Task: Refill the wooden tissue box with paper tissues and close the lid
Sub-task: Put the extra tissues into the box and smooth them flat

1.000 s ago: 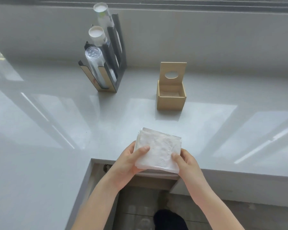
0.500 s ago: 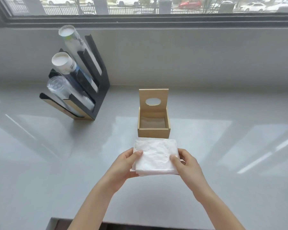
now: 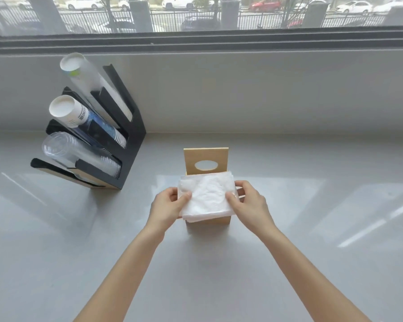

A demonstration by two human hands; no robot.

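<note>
Head view, read from left to right. At the far left of the grey table (image 3: pixel 312 228), a black cup dispenser (image 3: pixel 126 145) is standing with three slanted stacks of cups, two of paper and one of clear plastic, well apart from the work. Nearer the centre, the left hand (image 3: pixel 166 206) is gripping the left edge of the stack of paper tissues (image 3: pixel 206 197), thumb lying on top and fingers curled underneath, so the hand is clamped on the stack. The tissues are sitting directly over the open mouth of the wooden tissue box (image 3: pixel 207 220), hiding its interior; only the near wall of the box is showing below them. Whether the stack is already touching the rim or hanging just above it cannot be told. Behind the tissues, the lid (image 3: pixel 206 160) is standing upright at the far side of the box, its oval slot facing the viewer. To the right, the right hand (image 3: pixel 248 202) is mirroring the left, pinching the right edge of the stack between thumb and fingers. Beyond everything, a window (image 3: pixel 196 15) is looking onto a street with parked cars. Judged by this layout, the task is roughly midway: the tissues are being brought to the opening, but they appear wider than the box mouth and are not yet seated inside; pressing them down and lowering the lid are left to do.
</note>
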